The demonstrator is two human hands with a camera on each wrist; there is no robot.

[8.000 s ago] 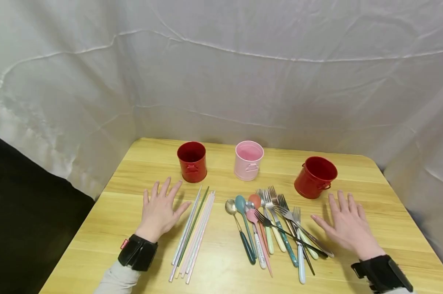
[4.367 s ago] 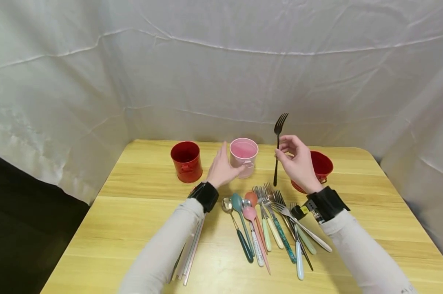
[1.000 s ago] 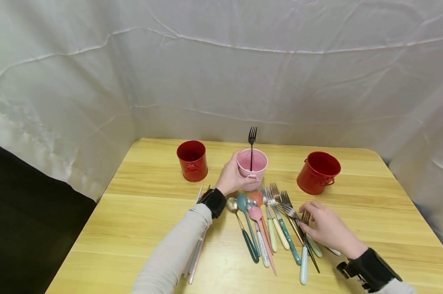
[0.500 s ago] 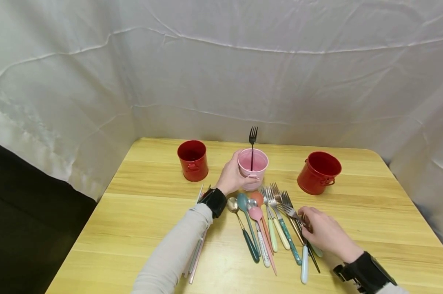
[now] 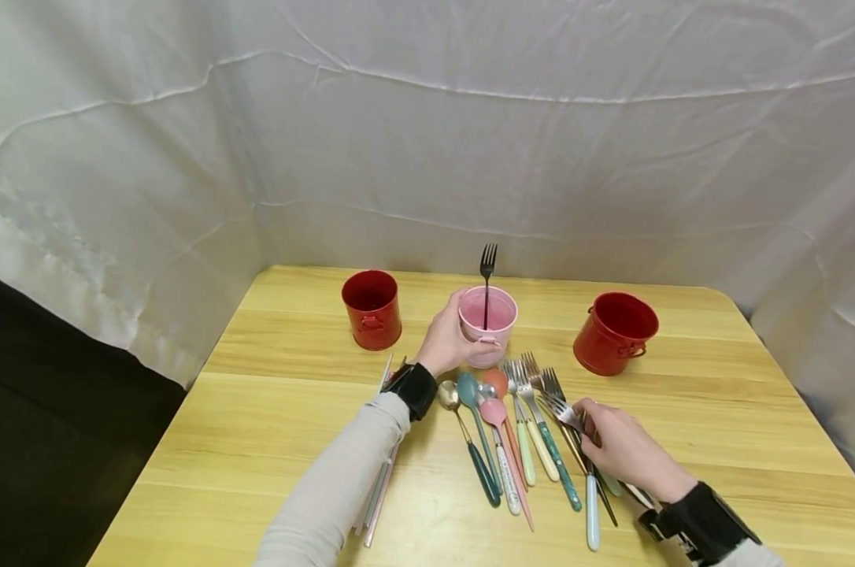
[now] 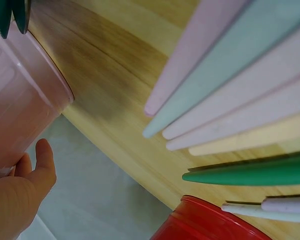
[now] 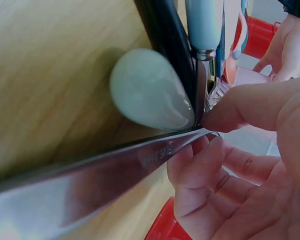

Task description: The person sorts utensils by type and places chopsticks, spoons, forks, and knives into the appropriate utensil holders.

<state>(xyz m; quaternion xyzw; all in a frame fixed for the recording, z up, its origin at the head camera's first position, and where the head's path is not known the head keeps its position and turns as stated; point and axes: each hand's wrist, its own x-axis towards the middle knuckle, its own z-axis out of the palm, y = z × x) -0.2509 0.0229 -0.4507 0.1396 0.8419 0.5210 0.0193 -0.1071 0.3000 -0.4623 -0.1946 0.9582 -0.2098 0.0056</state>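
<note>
My left hand (image 5: 447,342) grips the side of a small pink bucket (image 5: 500,353), its thumb along the near face. A black fork (image 5: 487,272) stands tines up inside that bucket. At the right of the cutlery, my right hand (image 5: 626,447) pinches an all-silver fork (image 5: 562,411). In the right wrist view, thumb and fingers close on the fork's metal handle (image 7: 105,185), low over the table. Beneath and beside it lie a fork with a light blue handle (image 5: 593,512) and one with a pale green end (image 7: 150,90). Several more forks (image 5: 551,453) lie to its left.
Several spoons (image 5: 486,472) lie in the middle, left of the forks. Chopsticks (image 5: 380,496) lie partly hidden under my left forearm. One red bucket (image 5: 375,327) stands back left, another (image 5: 608,346) back right. A grey cloth (image 5: 427,157) hangs behind the table.
Both hands first lay spread over the table. My right hand lifted the black fork, which now stands in the pink bucket, then returned and took the silver fork. The left hand gripped the bucket.
</note>
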